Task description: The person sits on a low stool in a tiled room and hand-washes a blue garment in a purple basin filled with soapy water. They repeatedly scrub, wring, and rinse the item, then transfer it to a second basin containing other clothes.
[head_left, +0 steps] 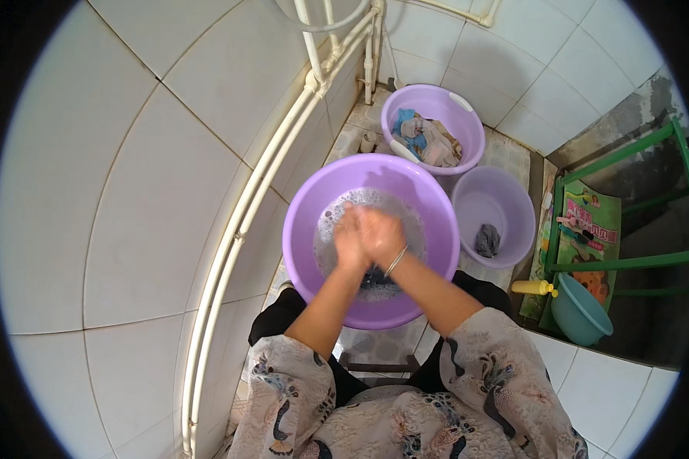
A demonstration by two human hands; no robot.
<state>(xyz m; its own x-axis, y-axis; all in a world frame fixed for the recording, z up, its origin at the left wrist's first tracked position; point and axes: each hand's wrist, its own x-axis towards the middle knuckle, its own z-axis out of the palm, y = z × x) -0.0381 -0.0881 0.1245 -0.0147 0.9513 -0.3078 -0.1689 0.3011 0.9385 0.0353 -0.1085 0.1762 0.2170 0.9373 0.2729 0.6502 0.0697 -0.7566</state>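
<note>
A large purple basin [297, 222] of sudsy water stands between my knees. Over its middle, my left hand [350, 241] and my right hand [381, 233] are pressed together, palm against palm, slightly blurred. The fingers of both are closed; what lies between them, if anything, is hidden. Two thin bracelets [396, 261] ring my right wrist. Dark cloth [379, 283] lies partly under the foamy water below my wrists, at the near side of the basin.
Behind stands a purple tub [471, 130] of crumpled clothes [435, 144]. Beside it, a paler basin [513, 210] holds a small grey cloth [487, 240]. Right are a green metal rack [620, 261], a teal basin [578, 314] and a yellow bottle [531, 288]. White pipes [241, 222] run along the left wall.
</note>
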